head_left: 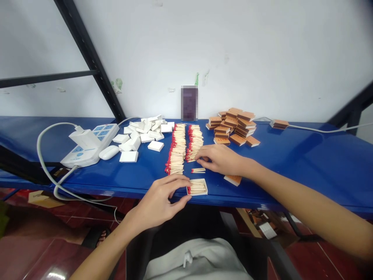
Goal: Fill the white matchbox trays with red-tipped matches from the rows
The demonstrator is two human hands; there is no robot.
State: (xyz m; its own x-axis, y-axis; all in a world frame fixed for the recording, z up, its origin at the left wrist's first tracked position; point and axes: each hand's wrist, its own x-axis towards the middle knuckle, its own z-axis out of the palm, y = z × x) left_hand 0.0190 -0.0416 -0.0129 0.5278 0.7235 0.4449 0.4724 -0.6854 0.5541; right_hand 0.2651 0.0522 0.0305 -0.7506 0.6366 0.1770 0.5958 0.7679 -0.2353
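Note:
My left hand (166, 198) grips the left end of a white matchbox tray (206, 191) between thumb and fingers, at the table's front edge. Red-headed matchsticks (198, 187) lie side by side in the tray. My right hand (217, 158) pinches at the near end of the shorter row of matchsticks (194, 140); its fingertips partly hide what they grip. A longer row of matchsticks (177, 149) runs along its left. Between the tray and the right hand lies a small bunch of matchsticks (198, 170). Partly under the right wrist is an orange matchbox sleeve (233, 179).
White matchbox trays (145, 130) are heaped to the left, orange sleeves (233, 122) to the right. A power strip (87, 151) with cables and a white oval case (108, 152) sit far left. A pixelated dark panel (189, 103) leans on the wall. Below stands a carton (249, 222).

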